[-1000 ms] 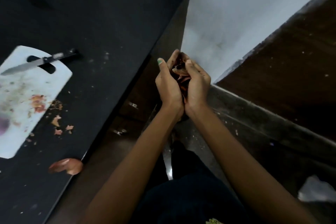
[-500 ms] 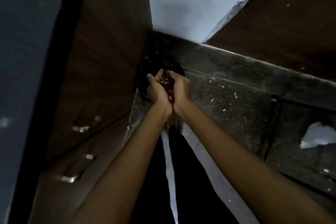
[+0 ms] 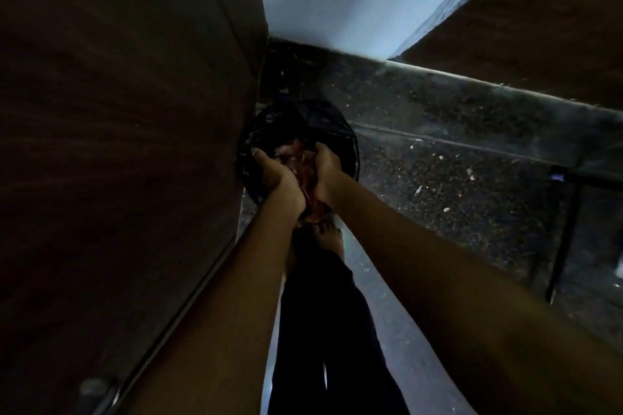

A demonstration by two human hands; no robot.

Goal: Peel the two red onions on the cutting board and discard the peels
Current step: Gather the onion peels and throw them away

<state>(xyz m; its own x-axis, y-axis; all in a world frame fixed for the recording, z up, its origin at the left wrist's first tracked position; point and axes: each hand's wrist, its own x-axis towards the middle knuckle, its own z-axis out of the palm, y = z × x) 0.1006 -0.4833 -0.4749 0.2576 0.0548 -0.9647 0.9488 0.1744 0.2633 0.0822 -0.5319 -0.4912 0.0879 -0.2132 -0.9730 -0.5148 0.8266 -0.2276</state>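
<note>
Both hands have dropped lower over the bin point(image 3: 350, 158), left hand point(image 3: 278, 175) and right hand point(image 3: 328, 172) cupping the peels point(image 3: 305, 165) together, needing to part directly above its mouth.

A loose clump of thin, papery, reddish-brown onion peels point(image 3: 305, 172) sits cupped between a person's two hands, low to the floor. The crumpled skins show in the gap between the palms and spill down toward the wrists. The bundle hangs directly over the opening of a round black bin point(image 3: 340, 131) beside a dark cabinet.
</note>
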